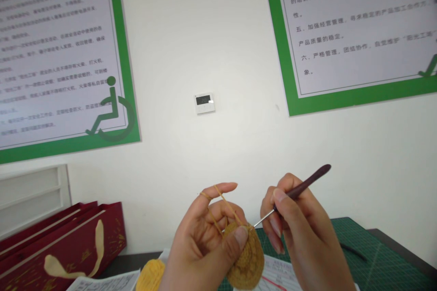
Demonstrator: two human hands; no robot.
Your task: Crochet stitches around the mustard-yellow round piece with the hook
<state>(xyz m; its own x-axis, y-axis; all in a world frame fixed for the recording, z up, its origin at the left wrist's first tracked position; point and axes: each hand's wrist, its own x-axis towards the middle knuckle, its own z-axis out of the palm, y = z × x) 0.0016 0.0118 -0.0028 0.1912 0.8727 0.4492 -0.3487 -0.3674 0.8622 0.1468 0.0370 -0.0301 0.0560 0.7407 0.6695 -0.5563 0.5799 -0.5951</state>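
My left hand (211,236) pinches a round mustard-coloured crochet piece (251,263) between thumb and fingers. Its index finger is stretched out, with a strand of yarn (225,200) looped round it and running down to the top edge of the piece. In my right hand (297,223) is a crochet hook (309,182) with a dark purple handle, held like a pen. The hook's thin metal shaft slants down left to the piece's upper edge, by my left thumb. Its very tip is hidden in the stitches.
A yellow yarn ball (150,275) sits left of my left hand, near printed sheets (109,282). Red gift bags (105,236) stand at the left. A green cutting mat (372,250) covers the table's right side, with a dark cord-like thing (353,251) on it. Behind is a wall with a thermostat (204,103).
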